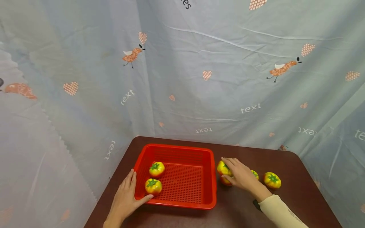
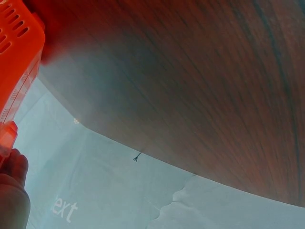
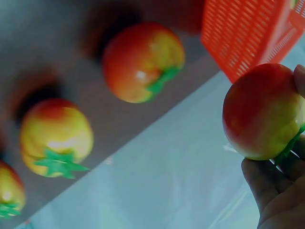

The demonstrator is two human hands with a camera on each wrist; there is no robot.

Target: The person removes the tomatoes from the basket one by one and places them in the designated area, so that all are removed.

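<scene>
My right hand (image 1: pixel 240 173) grips a red and yellow tomato (image 1: pixel 223 168) with a green star-shaped top, just right of the red basket (image 1: pixel 213 180). In the right wrist view, fingers and thumb close around this tomato (image 3: pixel 259 112), raised off the table. Below it, another tomato (image 1: pixel 226 181) is partly covered by the hand. At the basket's front left corner, my left hand (image 1: pixel 124 196) rests with straight fingers along the left rim and its thumb out to the front rim. Inside the basket's left side sit a rear tomato (image 1: pixel 156 169) and a front tomato (image 1: pixel 153 187).
Right of my right hand, one tomato (image 1: pixel 255 174) shows partly behind the wrist, and a further tomato (image 1: pixel 272 180) lies on the dark brown table (image 1: pixel 239 209). A patterned grey-blue curtain (image 1: pixel 182 79) hangs around the table's back and sides.
</scene>
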